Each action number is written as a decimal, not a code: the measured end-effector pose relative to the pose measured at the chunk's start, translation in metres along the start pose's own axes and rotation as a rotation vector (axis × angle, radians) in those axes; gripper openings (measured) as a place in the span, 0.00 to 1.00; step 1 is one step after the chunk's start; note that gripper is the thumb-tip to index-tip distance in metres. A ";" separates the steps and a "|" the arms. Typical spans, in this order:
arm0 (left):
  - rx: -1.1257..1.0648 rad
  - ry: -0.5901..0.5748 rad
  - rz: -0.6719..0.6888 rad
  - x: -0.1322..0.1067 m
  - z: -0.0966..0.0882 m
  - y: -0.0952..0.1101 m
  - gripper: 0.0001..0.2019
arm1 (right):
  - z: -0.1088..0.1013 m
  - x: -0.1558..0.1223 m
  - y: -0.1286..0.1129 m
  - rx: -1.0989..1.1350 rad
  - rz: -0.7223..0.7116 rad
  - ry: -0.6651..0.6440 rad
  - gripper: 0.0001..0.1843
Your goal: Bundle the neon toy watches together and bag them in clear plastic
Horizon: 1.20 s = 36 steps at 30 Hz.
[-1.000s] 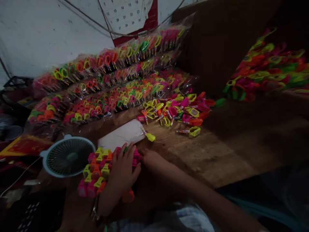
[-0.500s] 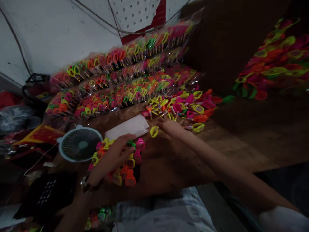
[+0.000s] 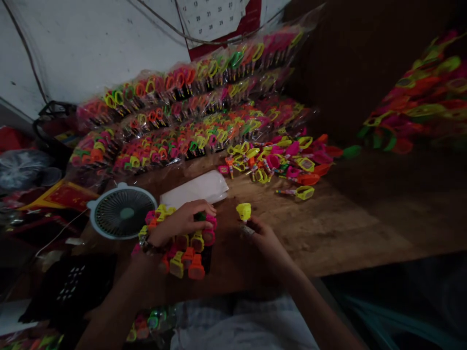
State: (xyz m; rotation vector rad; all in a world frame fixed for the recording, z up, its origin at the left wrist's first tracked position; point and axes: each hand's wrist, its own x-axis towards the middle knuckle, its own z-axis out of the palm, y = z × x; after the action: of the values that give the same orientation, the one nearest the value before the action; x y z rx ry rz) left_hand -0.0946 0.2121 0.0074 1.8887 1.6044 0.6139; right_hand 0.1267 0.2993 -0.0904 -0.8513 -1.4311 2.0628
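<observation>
My left hand lies curled over a tight block of small neon plastic toys on the wooden table, fingers pressing on its top. My right hand is closed around the stem of one yellow toy, holding it upright just right of the block. A loose heap of the same neon toys lies farther back on the table.
A small round white fan lies left of the block. A white packet sits behind it. Clear bags full of neon toys are stacked against the wall. More bagged toys rest at the right. Dark clutter fills the near left.
My right hand reached out to the yellow toy near the white packet, took it, and drew it back beside the block. My left hand stayed on the block.
</observation>
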 end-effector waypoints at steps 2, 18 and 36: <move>0.023 0.004 0.017 0.000 0.000 0.000 0.15 | 0.015 0.006 -0.002 0.044 -0.025 0.004 0.14; 0.418 0.191 -0.223 -0.038 -0.001 -0.015 0.16 | 0.041 0.018 -0.026 -0.850 -0.547 -0.386 0.18; 0.344 0.204 -0.262 -0.033 0.002 -0.012 0.16 | 0.040 0.034 -0.034 -1.155 -0.715 -0.566 0.13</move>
State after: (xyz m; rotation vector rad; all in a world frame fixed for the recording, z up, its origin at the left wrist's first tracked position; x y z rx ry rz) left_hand -0.1075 0.1806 -0.0019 1.8479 2.1632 0.4512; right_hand 0.0757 0.3087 -0.0553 0.0199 -2.7657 0.8300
